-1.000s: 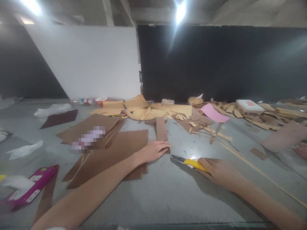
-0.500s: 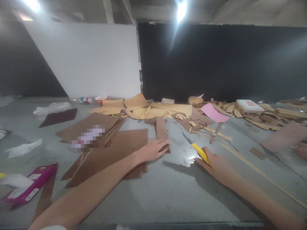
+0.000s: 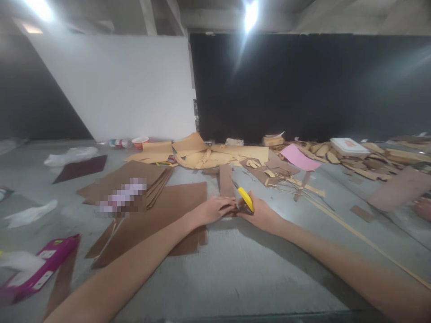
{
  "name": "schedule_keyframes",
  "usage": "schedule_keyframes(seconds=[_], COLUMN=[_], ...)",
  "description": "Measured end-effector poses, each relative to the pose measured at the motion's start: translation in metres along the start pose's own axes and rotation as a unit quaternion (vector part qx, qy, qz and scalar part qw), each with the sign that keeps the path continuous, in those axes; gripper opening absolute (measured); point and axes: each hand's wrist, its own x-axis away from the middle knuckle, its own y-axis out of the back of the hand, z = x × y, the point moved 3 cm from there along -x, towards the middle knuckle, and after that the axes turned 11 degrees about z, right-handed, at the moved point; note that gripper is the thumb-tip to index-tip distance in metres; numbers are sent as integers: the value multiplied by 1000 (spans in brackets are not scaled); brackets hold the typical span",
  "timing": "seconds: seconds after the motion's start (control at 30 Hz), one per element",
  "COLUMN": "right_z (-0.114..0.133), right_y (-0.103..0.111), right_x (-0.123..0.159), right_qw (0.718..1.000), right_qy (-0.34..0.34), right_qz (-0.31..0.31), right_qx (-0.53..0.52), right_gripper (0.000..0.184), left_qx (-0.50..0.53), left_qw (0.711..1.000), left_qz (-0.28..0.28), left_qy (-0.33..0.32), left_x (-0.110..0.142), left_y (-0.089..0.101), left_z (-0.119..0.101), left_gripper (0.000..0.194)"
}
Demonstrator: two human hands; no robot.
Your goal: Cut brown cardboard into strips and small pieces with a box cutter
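A narrow brown strip [image 3: 226, 181], which looks like leather or thick paper, lies lengthwise in front of me. My left hand [image 3: 217, 210] is at its near end, fingers bent over the strip and closed on it. Close beside it on the right, my right hand [image 3: 261, 215] grips a yellow-handled utility knife [image 3: 246, 199], its blade end pointing away from me. The fingertips of this hand reach to the strip's near end, almost meeting the left fingers. Larger brown sheets [image 3: 182, 202] lie under and beside my left forearm.
Stacked brown pieces [image 3: 124, 172] lie left, near a purple box [image 3: 47, 264] and white tissue [image 3: 32, 213]. Tan sheets [image 3: 191, 152], a pink sheet [image 3: 299, 158], scraps and a white box [image 3: 349, 146] line the back. Part of another person's hand [image 3: 422, 210] shows at the right edge.
My right hand has moved left with the knife, from the bare tabletop to the strip's near end beside my left hand. The left hand has barely shifted.
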Motion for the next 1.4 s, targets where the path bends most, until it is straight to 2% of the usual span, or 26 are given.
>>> schedule_keyframes(seconds=[0.17, 0.37, 0.53, 0.9, 1.07, 1.23, 1.33, 1.4], right_z=[-1, 9, 14, 12, 13, -5, -16, -22], right_y=[-7, -8, -8, -10, 7, 36, 41, 39], right_x=[-2, -2, 0, -1, 6, 30, 49, 61], right_qw=[1000, 1000, 1000, 1000, 998, 989, 972, 963], right_qy=[-20, 3, 2, -15, 11, 24, 87, 104], right_qz=[10, 14, 8, 19, 15, 43, 80, 88], right_qx=[-20, -4, 20, 16, 63, 142, 203, 233], right_gripper=[43, 33, 27, 21, 32, 36, 34, 35], left_qx=[-22, -7, -4, -8, -1, 6, 8, 13], left_qw=[1000, 999, 999, 999, 1000, 999, 998, 998], left_qz=[8, 20, 36, 37, 21, 28, 33, 40], left_qy=[-12, -25, -9, -26, 4, 21, 44, 51], left_x=[0, -1, -1, 3, 4, 6, 7, 7], left_y=[-1, 6, 9, 12, 7, 6, 6, 6], left_z=[0, -9, -13, -17, -9, -10, -10, -10], left_gripper=[30, 30, 30, 21, 23, 21, 25, 25])
